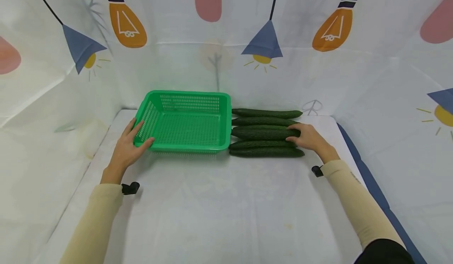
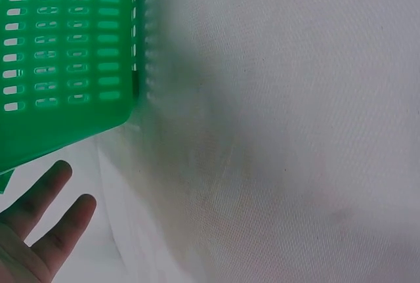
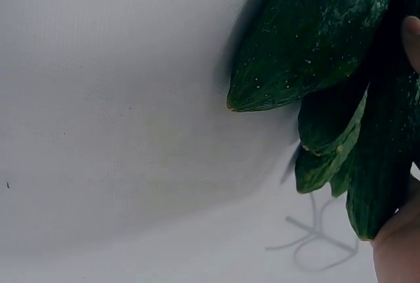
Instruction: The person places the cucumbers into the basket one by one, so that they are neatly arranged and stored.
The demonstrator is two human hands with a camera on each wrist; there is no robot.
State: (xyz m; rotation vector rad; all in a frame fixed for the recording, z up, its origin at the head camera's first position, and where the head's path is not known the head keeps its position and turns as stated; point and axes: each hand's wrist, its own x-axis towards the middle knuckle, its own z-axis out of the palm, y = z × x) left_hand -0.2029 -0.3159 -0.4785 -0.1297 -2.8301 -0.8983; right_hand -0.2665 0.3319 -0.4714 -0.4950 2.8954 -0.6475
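Note:
A green plastic basket [image 1: 191, 132] with slotted walls stands at the back of the table, nothing inside it. My left hand [image 1: 126, 148] rests at its front left corner, fingers spread and fairly straight along the rim. In the left wrist view, two fingers [image 2: 65, 230] extend beside the basket wall [image 2: 65, 122]. Several dark green cucumbers [image 1: 265, 152] lie side by side to the right of the basket. My right hand [image 1: 309, 139] grips the right end of a middle cucumber [image 1: 262, 133], which sits higher than its neighbours. The right wrist view shows this cucumber's tip [image 3: 377, 191] beside the palm.
A white cloth covers the table [image 1: 226, 209]. Behind it hangs a white sheet [image 1: 226, 67] printed with lamps and bulbs, close to the basket's back rim. A blue strip [image 1: 368, 177] runs along the right table edge.

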